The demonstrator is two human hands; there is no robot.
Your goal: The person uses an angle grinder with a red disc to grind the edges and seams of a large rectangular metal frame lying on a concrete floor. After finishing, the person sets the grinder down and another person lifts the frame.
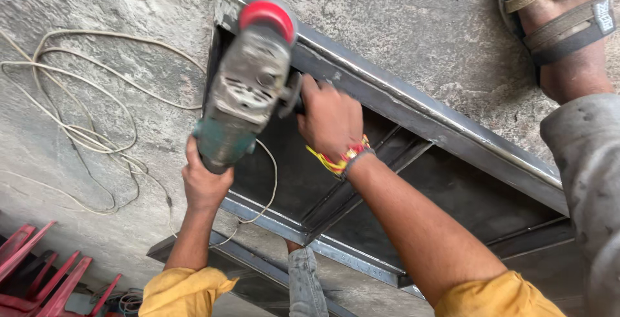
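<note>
An angle grinder (248, 84) with a grey gear head, a green body and a red disc guard rests against the top corner of a dark steel frame (420, 107) lying on the concrete floor. My left hand (205, 181) grips the green rear body of the grinder. My right hand (330, 117), with coloured threads round the wrist, is closed on the grinder's black side handle. Both sleeves are yellow. The disc itself is hidden under the guard.
A loose whitish power cable (84, 130) loops over the floor at left and runs under the grinder. Another person's sandalled foot (565, 23) and grey trouser leg (591, 181) stand at the right. Red metal pieces (39, 272) lie bottom left.
</note>
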